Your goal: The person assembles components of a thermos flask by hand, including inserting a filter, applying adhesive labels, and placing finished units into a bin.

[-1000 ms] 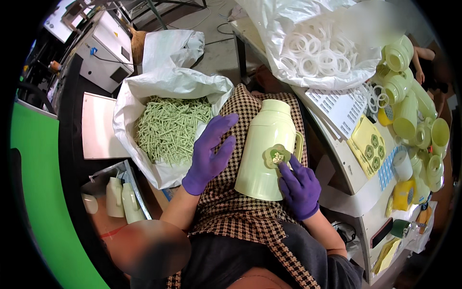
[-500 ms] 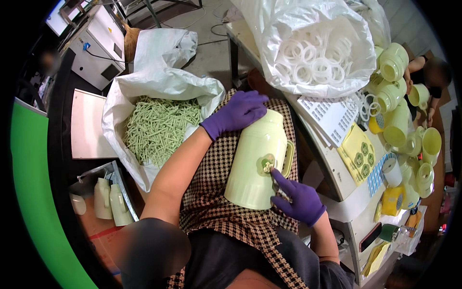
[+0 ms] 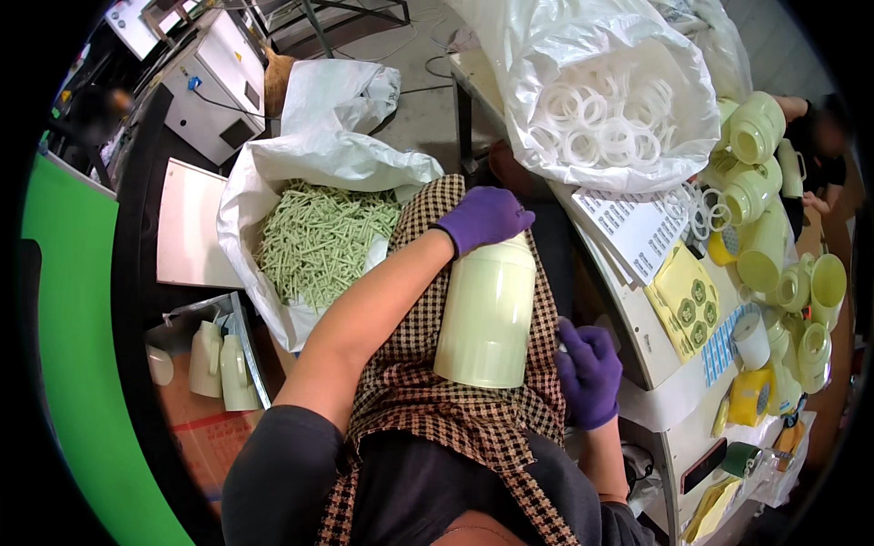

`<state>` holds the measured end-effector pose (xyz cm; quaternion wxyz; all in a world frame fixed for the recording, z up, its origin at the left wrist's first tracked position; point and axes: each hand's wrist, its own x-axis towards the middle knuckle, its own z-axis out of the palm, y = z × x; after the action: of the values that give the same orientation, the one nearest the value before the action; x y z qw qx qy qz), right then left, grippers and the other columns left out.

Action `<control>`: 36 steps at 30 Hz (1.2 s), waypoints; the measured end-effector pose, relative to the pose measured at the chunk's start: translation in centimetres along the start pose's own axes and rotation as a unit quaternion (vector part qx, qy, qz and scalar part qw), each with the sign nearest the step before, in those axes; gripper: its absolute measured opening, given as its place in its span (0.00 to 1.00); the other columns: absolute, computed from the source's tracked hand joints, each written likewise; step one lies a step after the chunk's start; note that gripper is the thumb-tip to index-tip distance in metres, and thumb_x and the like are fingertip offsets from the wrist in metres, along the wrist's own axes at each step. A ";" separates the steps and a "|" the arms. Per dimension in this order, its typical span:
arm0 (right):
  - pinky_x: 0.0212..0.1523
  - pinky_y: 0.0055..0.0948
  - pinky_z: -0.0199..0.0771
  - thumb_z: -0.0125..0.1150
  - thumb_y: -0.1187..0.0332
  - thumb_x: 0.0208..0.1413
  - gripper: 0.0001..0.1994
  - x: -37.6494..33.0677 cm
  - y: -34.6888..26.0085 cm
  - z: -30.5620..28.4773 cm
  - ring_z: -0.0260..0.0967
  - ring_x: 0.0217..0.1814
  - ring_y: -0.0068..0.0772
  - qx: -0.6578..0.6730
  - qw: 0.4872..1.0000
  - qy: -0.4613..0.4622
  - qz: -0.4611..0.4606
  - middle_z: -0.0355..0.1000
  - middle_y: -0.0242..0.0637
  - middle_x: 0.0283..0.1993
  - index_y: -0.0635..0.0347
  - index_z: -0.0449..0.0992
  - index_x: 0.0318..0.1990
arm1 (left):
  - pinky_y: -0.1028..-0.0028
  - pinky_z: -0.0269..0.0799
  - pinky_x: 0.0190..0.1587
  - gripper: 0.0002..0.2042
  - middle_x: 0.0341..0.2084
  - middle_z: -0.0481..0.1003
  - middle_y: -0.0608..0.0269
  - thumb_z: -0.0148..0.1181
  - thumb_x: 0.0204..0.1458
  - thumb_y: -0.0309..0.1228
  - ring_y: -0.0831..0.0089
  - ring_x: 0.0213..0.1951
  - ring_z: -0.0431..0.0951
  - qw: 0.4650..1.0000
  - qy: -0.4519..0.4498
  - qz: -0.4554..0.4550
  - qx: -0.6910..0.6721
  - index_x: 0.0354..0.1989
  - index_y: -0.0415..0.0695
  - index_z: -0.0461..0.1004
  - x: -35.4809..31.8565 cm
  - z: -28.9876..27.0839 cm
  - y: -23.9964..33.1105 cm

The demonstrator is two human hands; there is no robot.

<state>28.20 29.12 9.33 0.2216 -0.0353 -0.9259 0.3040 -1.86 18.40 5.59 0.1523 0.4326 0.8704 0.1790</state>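
Our left hand [image 3: 482, 218], gloved in purple, closes over the neck of a pale green vacuum flask body [image 3: 484, 318], its fingers bent around that far end. We have the flask body lying across the houndstooth apron [image 3: 419, 391] on our lap, base toward us. Our right hand [image 3: 590, 375], also purple-gloved, is just to the right of it and apart from it, fingers curled inward; we cannot tell whether they pinch anything. To our left, a white woven sack [image 3: 241, 218] gapes around a heap of green plastic sticks [image 3: 323, 241]. On the table [image 3: 628, 318] at our right we have a yellow sticker sheet [image 3: 687, 300] near some printed white papers [image 3: 628, 227]. Farther off, a white plastic bag [image 3: 678, 168] holds translucent rings [image 3: 610, 123]; more green flask shells [image 3: 760, 246] crowd the right side.
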 end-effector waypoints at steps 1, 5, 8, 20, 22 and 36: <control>0.35 0.33 0.77 0.71 0.69 0.51 0.21 0.0 -0.1 0.5 0.75 0.35 0.37 0.002 1.000 -0.011 -0.002 0.74 0.36 0.39 0.51 0.82 0.56 | 0.52 0.75 0.47 0.24 0.35 0.80 0.43 0.54 0.61 0.51 0.44 0.38 0.80 1.000 0.005 0.014 0.008 0.33 0.41 0.83 0.3 0.5 -0.1; 0.34 0.33 0.76 0.73 0.70 0.49 0.19 0.9 0.5 1.2 0.75 0.35 0.35 -0.022 0.997 -0.009 -0.072 0.76 0.34 0.38 0.52 0.84 0.51 | 0.51 0.75 0.45 0.23 0.38 0.80 0.40 0.54 0.63 0.50 0.44 0.39 0.80 0.995 0.028 0.092 0.028 0.32 0.40 0.82 0.7 2.3 -1.2; 0.36 0.33 0.78 0.75 0.68 0.48 0.23 -0.5 0.4 1.2 0.75 0.36 0.36 -0.011 0.999 0.023 -0.037 0.76 0.37 0.40 0.55 0.82 0.55 | 0.55 0.73 0.49 0.15 0.44 0.81 0.48 0.61 0.59 0.42 0.48 0.43 0.79 0.977 0.168 0.081 -0.105 0.33 0.41 0.81 -0.9 1.4 -0.2; 0.40 0.36 0.79 0.83 0.56 0.43 0.53 -3.9 1.1 6.9 0.75 0.43 0.45 0.134 0.989 -0.016 -0.056 0.71 0.50 0.47 0.67 0.58 0.73 | 0.58 0.61 0.69 0.09 0.59 0.78 0.75 0.70 0.50 0.37 0.71 0.61 0.74 0.878 0.111 0.462 0.050 0.37 0.58 0.77 -22.3 0.5 1.8; 0.36 0.37 0.76 0.72 0.74 0.52 0.40 -4.0 0.8 8.4 0.73 0.39 0.42 0.112 0.993 0.036 -0.024 0.71 0.48 0.43 0.66 0.60 0.73 | 0.69 0.67 0.62 0.06 0.58 0.78 0.79 0.68 0.50 0.36 0.73 0.57 0.75 0.878 0.146 0.452 0.064 0.32 0.60 0.76 -22.1 1.5 1.9; 0.38 0.33 0.73 0.74 0.74 0.47 0.41 -4.0 0.7 7.8 0.69 0.39 0.36 0.105 0.993 0.021 0.047 0.69 0.40 0.39 0.66 0.63 0.71 | 0.68 0.72 0.53 0.12 0.51 0.82 0.73 0.63 0.44 0.31 0.75 0.35 0.71 0.861 0.089 0.486 0.125 0.21 0.58 0.62 -22.5 0.9 0.2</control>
<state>28.42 24.65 1.80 0.2286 -0.0617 -0.8812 0.4092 11.69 0.51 7.41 -0.0868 0.7981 0.5749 0.1579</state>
